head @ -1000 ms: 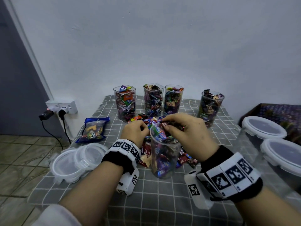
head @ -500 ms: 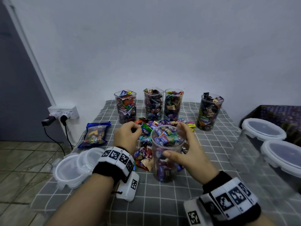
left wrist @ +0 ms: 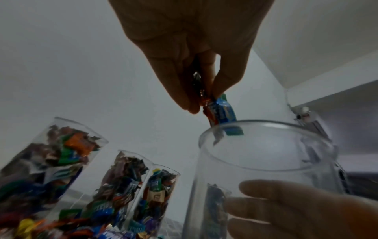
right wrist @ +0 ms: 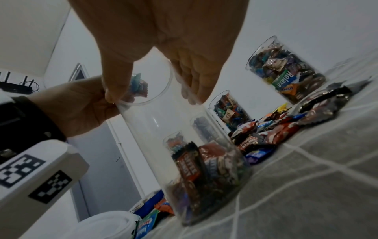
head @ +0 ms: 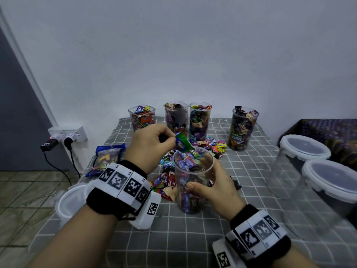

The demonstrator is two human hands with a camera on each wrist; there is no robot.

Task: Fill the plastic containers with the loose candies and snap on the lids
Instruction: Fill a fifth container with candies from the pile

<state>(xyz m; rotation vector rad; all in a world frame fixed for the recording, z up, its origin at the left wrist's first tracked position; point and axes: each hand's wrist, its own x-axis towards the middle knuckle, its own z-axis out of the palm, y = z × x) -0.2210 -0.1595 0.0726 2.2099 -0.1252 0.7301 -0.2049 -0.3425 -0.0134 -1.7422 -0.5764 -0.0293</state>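
Two hands at work on one clear container, upright on the checked cloth. Right hand wrapped round its wall, thumb in front, fingers behind. Left hand raised just above the rim, pinching a small bunch of wrapped candies, green-and-blue one foremost, over the mouth. Loose candies heaped just beyond both hands. Four filled, unlidded containers farther past the fingertips. Loose lids under the left wrist; two lidded tubs right of the right hand.
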